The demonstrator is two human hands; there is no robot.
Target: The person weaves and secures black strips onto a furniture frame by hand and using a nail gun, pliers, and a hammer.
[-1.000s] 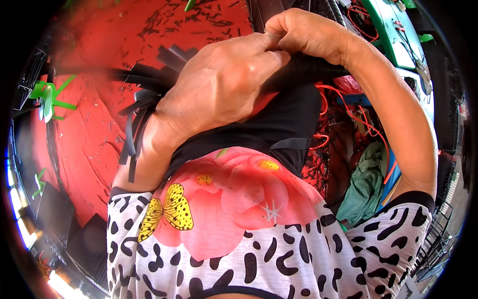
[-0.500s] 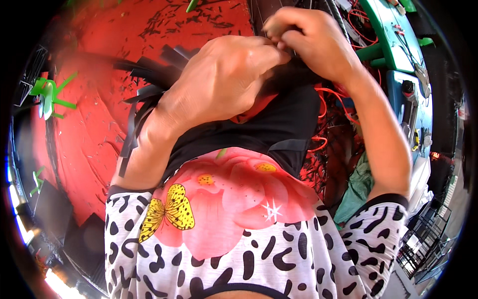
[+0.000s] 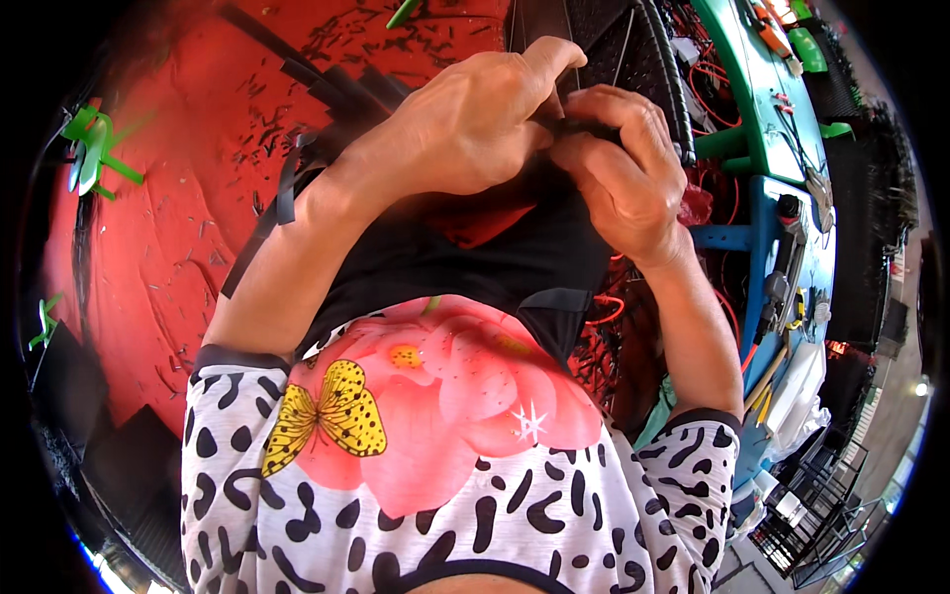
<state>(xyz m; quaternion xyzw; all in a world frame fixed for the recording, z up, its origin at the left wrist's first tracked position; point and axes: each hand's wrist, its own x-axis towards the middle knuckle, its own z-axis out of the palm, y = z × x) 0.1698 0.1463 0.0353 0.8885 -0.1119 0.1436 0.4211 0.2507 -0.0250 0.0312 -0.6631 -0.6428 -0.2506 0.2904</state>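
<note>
Above my lap, both hands meet close together over dark material. My left hand (image 3: pixel 473 124) has its index finger reaching forward while the other fingers curl round a black strip, mostly hidden behind the hand. Close by on its right, the bent fingers of my right hand (image 3: pixel 628 168) pinch the dark strip between the hands. Long flat black strips (image 3: pixel 341 94) fan out past my left wrist, some hanging beside the forearm. Just beyond my hands stands a black woven piece (image 3: pixel 653 74) with thin straight wires. What lies beneath my palms is hidden.
A red surface (image 3: pixel 188 247) strewn with small black scraps spreads ahead and left. Small bright green stools (image 3: pixel 97 148) stand at far left. On the right are a green table (image 3: pixel 737 94) and a blue table (image 3: pixel 757 233) holding tools, with red cords (image 3: pixel 609 312) below.
My right hand has come down and nearer to me, its fingers now bent beside the left. My left index finger has stretched forward. The black strips have shifted, and the view has swung slightly.
</note>
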